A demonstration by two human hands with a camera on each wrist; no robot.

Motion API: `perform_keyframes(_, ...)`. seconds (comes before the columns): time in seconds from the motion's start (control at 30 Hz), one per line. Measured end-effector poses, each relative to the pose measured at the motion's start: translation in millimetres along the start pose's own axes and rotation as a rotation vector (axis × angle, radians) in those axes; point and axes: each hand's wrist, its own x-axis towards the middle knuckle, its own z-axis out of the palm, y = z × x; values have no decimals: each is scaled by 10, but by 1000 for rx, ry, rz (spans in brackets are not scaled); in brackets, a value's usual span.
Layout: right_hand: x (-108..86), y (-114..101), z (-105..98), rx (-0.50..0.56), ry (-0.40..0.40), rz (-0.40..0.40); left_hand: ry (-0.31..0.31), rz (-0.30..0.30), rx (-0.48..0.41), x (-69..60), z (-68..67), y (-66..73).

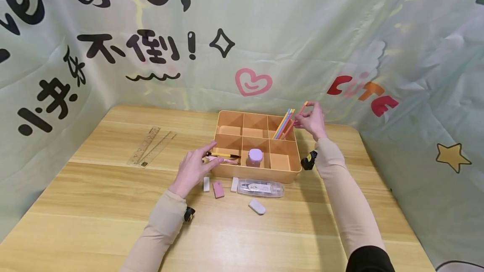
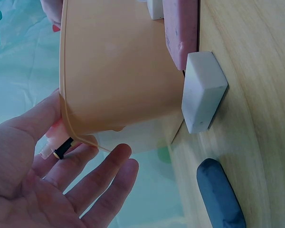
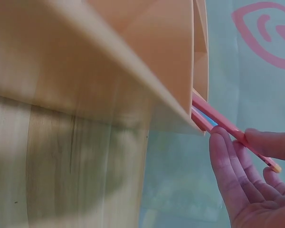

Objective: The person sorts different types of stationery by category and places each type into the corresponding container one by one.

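2 rulers (image 1: 144,145), 1 tray (image 1: 257,173) (6 compts. (image 1: 280,162))

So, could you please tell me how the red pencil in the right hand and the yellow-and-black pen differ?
The red pencil has a yellowish-orange end; the yellow-and-black pen has a black end. The pencil slants steeply from the organizer's back-right compartment, while the pen lies much flatter at the front-left one. The right hand pinches the pencil; whether the left hand touches the pen is unclear. Both are slim.
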Motion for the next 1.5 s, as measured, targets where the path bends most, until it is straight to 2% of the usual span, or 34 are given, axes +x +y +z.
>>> perform_keyframes(0.13, -8, 14, 1, -18, -9, -6, -1, -2, -2, -2, 0, 1)
perform_keyframes(0.27, -36, 46, -23, 11, -24, -9, -4, 6, 0, 0, 1, -5)
perform_keyframes(0.4, -129, 113, -90, 73, -38, -14, -1, 11, -5, -4, 0, 3)
perform_keyframes(0.47, -208, 167, -147, 68, -35, -20, 0, 8, -11, -8, -2, 7)
perform_keyframes(0.63, -474, 391, -400, -57, 38, -10, -4, 7, -20, 0, 4, 12)
perform_keyframes(0.73, -613, 579, -569, -171, 91, 40, -6, 5, -19, 3, 0, 12)
perform_keyframes(0.8, -680, 704, -663, -237, 95, 88, -6, 3, -19, 2, -4, 12)
perform_keyframes(0.9, -746, 851, -775, -325, -5, 185, -8, 5, -13, -2, -7, 8)
perform_keyframes(1.03, -776, 965, -846, -295, -259, 317, -10, 6, -14, -6, 3, -1)
perform_keyframes(1.1, -772, 992, -851, -251, -324, 363, -11, 7, -13, -6, 7, -5)
perform_keyframes(1.23, -751, 1026, -873, -201, -340, 408, -14, 0, -7, -9, 16, -6)
perform_keyframes(1.5, -736, 1114, -889, -252, -318, 424, -4, 2, 17, -4, 9, -15)
